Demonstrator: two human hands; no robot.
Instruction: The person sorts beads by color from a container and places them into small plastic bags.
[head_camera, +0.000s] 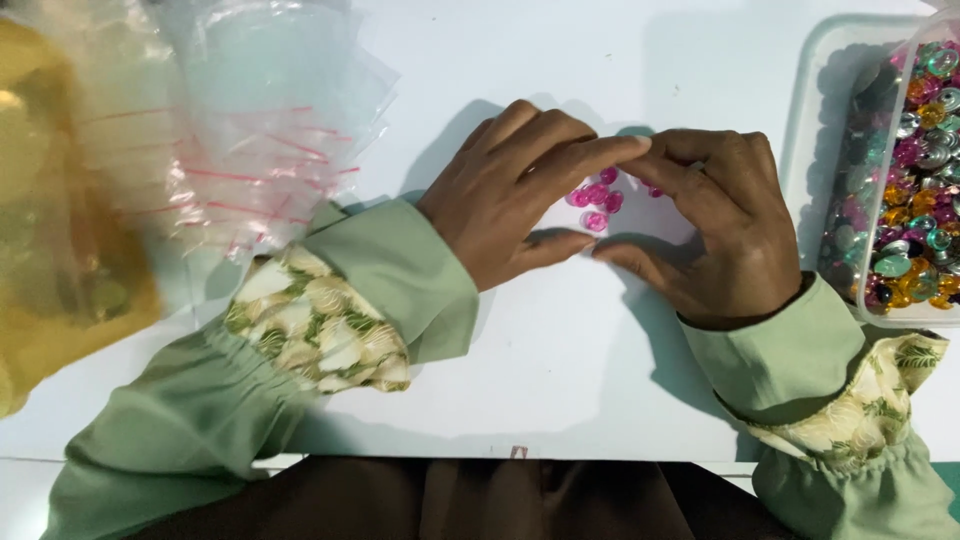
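Pink beads (598, 200): a small cluster lies on the white table (560, 370), enclosed between both hands; it may sit inside a clear bag, but this cannot be confirmed.
Left hand (510, 190): just left of the pink beads; fingers extended and curved over the cluster, fingertips meeting those of the other hand above it. Nothing is visibly pinched; whether it grips anything cannot be told.
Right hand (715, 225): just right of the pink beads; fingers curved inward, thumb low on the table. Grasp cannot be told.
Progress (judgement): one colour appears gathered apart from the rest; most stock remains unsorted.
Clear tray (815, 120): well right of the pink beads; holds mixed beads (915, 190) in pink, orange, teal and silver.
Zip bags (270, 120): stack of clear bags with red seal lines, well left of the pink beads.
Yellow bag (50, 230): beyond the zip bags, at the left edge; blurred.
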